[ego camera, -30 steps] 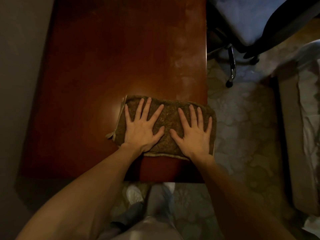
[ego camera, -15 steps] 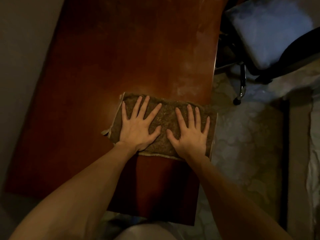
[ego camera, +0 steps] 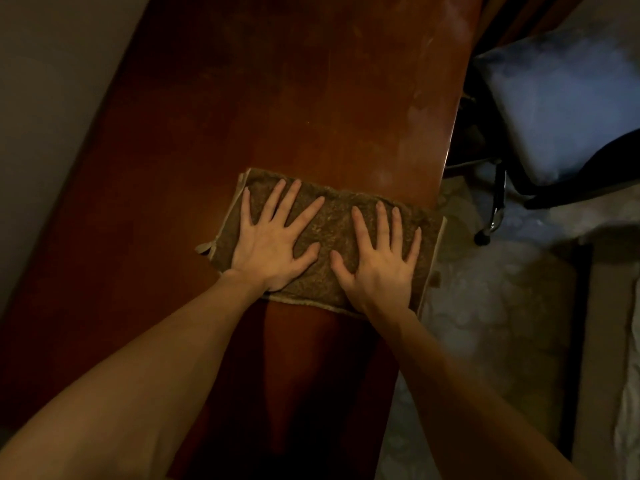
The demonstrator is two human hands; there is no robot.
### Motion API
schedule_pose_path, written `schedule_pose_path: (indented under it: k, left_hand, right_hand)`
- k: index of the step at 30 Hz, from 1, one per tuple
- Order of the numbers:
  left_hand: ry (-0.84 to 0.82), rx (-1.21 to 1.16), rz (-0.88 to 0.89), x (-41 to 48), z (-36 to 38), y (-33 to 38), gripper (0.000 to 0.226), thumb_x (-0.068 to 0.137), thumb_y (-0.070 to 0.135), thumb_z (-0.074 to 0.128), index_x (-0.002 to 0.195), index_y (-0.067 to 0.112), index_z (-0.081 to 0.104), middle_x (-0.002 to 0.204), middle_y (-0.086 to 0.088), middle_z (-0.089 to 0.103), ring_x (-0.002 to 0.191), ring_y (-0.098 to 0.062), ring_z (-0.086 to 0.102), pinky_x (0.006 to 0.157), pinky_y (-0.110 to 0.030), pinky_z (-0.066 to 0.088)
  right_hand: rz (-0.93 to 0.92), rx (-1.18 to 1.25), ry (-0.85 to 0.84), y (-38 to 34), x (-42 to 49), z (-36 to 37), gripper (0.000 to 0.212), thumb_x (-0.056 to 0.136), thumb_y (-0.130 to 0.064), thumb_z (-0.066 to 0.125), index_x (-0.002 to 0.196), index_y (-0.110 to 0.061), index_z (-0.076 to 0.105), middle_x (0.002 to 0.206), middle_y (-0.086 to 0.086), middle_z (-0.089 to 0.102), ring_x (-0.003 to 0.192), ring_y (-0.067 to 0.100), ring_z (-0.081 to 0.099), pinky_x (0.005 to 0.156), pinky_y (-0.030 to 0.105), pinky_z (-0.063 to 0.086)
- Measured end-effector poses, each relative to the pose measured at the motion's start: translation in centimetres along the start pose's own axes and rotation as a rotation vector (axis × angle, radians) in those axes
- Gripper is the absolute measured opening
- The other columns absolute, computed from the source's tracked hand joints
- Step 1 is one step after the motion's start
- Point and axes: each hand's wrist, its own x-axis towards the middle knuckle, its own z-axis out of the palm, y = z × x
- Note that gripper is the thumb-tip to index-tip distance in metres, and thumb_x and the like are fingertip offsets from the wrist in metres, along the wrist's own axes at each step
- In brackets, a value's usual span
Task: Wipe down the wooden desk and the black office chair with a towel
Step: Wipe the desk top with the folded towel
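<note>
A folded brown towel [ego camera: 332, 223] lies flat on the reddish wooden desk [ego camera: 277, 98], its right end at the desk's right edge. My left hand [ego camera: 273, 244] presses on the towel's left half with fingers spread and straight. My right hand [ego camera: 379, 265] presses on the right half the same way. The black office chair [ego camera: 554, 109] stands to the right of the desk; its seat looks pale blue in the light and its dark frame and a caster show below.
A grey wall [ego camera: 52, 98] runs along the desk's left side. Patterned carpet [ego camera: 485, 306] covers the floor on the right. A bed or bench edge [ego camera: 602, 341] borders the far right. Dusty smears mark the desk's far right part.
Both hands have slid the towel farther along the desk, away from its near edge. More of the desk's near part lies behind the towel, and the chair appears larger at upper right.
</note>
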Motion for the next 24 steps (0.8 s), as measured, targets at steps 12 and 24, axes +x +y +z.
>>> schedule_pose_path:
  k: [12, 24]
  left_hand:
    - [0.022, 0.019, 0.011, 6.5, -0.6, -1.9, 0.072, 0.097, 0.071, 0.023, 0.162, 0.044, 0.003, 0.173, -0.003, -0.002, 0.159, -0.023, -0.007, 0.119, -0.070, 0.002]
    - [0.035, 0.000, 0.036, 12.5, -1.3, -3.6, 0.072, 0.097, 0.071, 0.024, 0.161, 0.045, 0.003, 0.173, -0.002, -0.001, 0.159, -0.022, -0.006, 0.119, -0.070, -0.001]
  right_hand:
    - [0.026, 0.017, 0.041, 0.4, 6.2, 0.3, 0.076, 0.095, -0.071, 0.036, 0.161, -0.034, 0.027, 0.170, 0.007, 0.019, 0.158, 0.029, 0.009, 0.122, 0.065, 0.007]
    - [0.060, 0.064, 0.018, 1.0, 11.9, 0.3, 0.077, 0.094, -0.074, 0.033, 0.162, -0.039, 0.021, 0.171, 0.004, 0.015, 0.159, 0.026, 0.004, 0.123, 0.063, 0.003]
